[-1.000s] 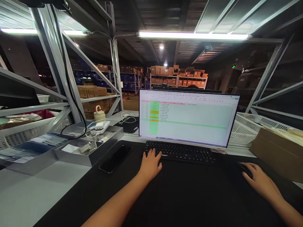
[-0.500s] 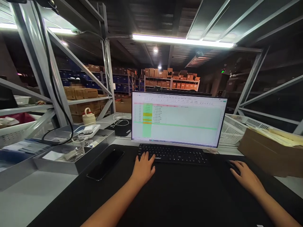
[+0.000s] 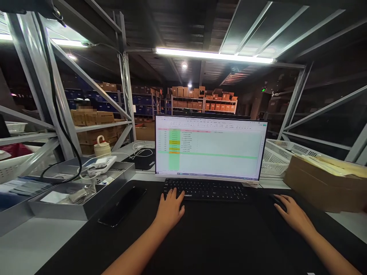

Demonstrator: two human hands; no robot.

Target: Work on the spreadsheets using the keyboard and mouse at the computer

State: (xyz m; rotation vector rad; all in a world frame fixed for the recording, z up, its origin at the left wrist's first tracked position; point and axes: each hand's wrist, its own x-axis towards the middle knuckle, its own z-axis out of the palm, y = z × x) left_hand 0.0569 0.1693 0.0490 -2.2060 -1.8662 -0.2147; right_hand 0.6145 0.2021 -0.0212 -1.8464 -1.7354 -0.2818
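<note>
My left hand rests with spread fingers on the left front part of a black keyboard. It grips nothing. On the right, my right hand is curved over a dark computer mouse, which its fingers partly hide. Behind the keyboard stands a monitor showing a spreadsheet with a green column, some yellow and orange cells and a green highlighted row. A black desk mat lies under both hands. Left of my left hand lies a black smartphone.
Grey trays with small items and a white power strip stand at the left, near a cream bottle. A cardboard box of yellowish envelopes and white baskets are at the right. Metal posts frame the desk.
The view has shifted slightly, so most things sit a little further left and lower. Both hands keep their places on the keyboard and the mouse. The spreadsheet looks the same.
</note>
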